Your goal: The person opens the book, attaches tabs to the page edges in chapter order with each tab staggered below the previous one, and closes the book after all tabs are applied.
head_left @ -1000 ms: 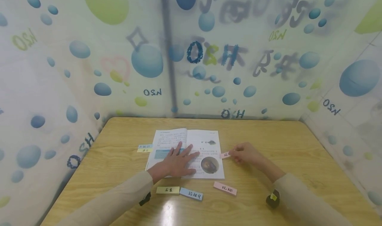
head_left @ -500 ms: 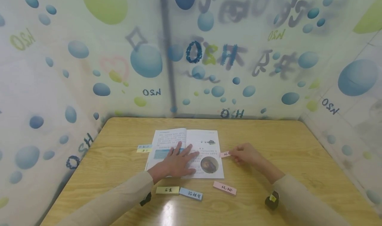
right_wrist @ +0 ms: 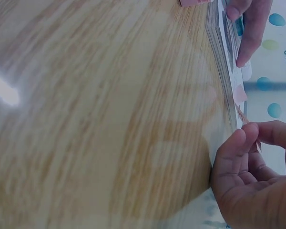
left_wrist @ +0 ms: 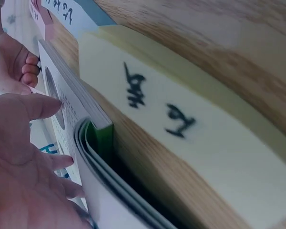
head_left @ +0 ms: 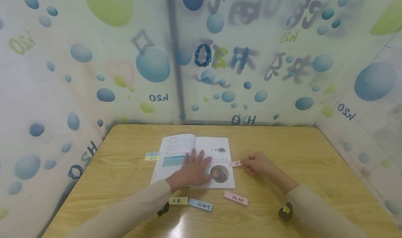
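An open book (head_left: 204,144) lies on the wooden table. My left hand (head_left: 194,170) rests on it with straight, spread fingers, near the fold and the round picture on the right page. At the book's right edge my right hand (head_left: 260,163) pinches the outer end of a pink sticky note (head_left: 236,163) between thumb and forefinger. In the right wrist view the same pink sticky note (right_wrist: 240,94) reaches the page edge. A blue sticky note (head_left: 153,154) and a yellow one (head_left: 152,158) stick out from the left edge.
In front of the book lie a yellow sticky-note pad (head_left: 179,201), a blue pad (head_left: 200,205) and a pink pad (head_left: 236,198), each with dark handwriting. A patterned curtain (head_left: 207,102) stands behind the table (head_left: 282,140).
My left hand has slid a little to the right across the book, and the left pages bulge up more near the fold. The right hand stays at the pink sticky note.
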A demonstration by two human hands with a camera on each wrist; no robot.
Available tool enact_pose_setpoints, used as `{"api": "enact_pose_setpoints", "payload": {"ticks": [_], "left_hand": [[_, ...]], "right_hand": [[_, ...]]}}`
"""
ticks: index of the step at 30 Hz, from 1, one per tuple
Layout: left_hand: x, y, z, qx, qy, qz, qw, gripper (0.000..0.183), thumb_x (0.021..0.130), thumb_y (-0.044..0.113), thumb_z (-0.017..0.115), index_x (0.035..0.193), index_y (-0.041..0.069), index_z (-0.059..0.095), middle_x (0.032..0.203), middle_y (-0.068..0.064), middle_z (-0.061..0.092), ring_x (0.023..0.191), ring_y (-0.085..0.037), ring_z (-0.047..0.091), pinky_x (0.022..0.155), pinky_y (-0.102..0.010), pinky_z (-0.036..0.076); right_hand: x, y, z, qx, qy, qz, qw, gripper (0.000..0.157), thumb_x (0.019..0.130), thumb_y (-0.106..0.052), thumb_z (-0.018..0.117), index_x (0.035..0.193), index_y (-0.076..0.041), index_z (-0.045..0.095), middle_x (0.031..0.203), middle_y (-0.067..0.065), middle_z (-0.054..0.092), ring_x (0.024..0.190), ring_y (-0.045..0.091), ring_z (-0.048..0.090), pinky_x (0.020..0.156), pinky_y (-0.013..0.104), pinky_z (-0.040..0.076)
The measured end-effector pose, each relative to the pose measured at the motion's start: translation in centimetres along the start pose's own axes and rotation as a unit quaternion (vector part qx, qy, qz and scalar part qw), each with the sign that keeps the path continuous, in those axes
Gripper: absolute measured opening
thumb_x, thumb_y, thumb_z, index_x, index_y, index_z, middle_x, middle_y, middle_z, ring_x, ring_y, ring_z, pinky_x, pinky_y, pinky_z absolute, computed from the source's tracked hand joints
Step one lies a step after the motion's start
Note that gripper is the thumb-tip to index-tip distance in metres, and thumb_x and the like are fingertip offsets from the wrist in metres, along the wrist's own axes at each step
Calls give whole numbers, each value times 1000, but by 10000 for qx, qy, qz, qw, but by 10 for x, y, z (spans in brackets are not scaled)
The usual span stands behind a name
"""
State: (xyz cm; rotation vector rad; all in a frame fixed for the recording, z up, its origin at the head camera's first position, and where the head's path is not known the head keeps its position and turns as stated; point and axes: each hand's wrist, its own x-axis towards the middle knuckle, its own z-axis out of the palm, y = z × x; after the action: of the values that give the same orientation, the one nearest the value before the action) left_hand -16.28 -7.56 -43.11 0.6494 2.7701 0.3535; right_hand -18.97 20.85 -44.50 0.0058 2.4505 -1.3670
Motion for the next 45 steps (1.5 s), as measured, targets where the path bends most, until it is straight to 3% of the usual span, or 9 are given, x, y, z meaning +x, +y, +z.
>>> {"api": "enact_pose_setpoints", "payload": {"ticks": [8, 16, 23, 34, 45], "left_hand": [[21, 17, 6, -358, -48, 87, 9993, 70, 102, 45, 51, 158, 6, 33, 166, -21, 14, 150, -46, 4, 119, -58, 6], [44, 41, 7, -418, -180, -248, 9987, 76, 104, 53, 45, 160, 5, 28, 167, -18, 13, 151, -40, 6, 121, -52, 9], [55, 49, 7, -214, 10, -503, 9985, 76, 104, 54, 44, 159, 4, 29, 167, -18, 14, 151, -41, 8, 120, -53, 11], [66, 49, 14, -133, 125, -610, 9980, 73, 105, 49, 46, 161, 6, 26, 167, -17, 10, 151, -41, 5, 120, -54, 8], [66, 55, 11, -87, 136, -658, 9977, 71, 105, 45, 48, 160, 7, 26, 167, -16, 11, 151, -39, 7, 120, -54, 9]], "right_hand": [[-2, -2, 1, -87, 38, 22, 10000, 21, 98, -19, 68, 88, -1, 72, 77, 8, 66, 68, 19, 64, 63, 29, 56], [0, -2, 3, -171, 64, 57, 9998, 20, 98, -17, 68, 90, 0, 72, 78, 8, 66, 68, 19, 64, 63, 29, 57], [1, -2, 3, -107, -3, -7, 9999, 19, 97, -16, 67, 92, 1, 73, 79, 8, 66, 69, 19, 64, 65, 30, 58], [2, -3, 4, -113, -41, -12, 9999, 18, 97, -14, 67, 95, 2, 73, 80, 9, 66, 70, 19, 64, 64, 29, 58], [0, -3, 1, -240, -54, -64, 9997, 19, 98, -15, 66, 92, 1, 73, 79, 7, 66, 70, 18, 64, 64, 30, 58]]}}
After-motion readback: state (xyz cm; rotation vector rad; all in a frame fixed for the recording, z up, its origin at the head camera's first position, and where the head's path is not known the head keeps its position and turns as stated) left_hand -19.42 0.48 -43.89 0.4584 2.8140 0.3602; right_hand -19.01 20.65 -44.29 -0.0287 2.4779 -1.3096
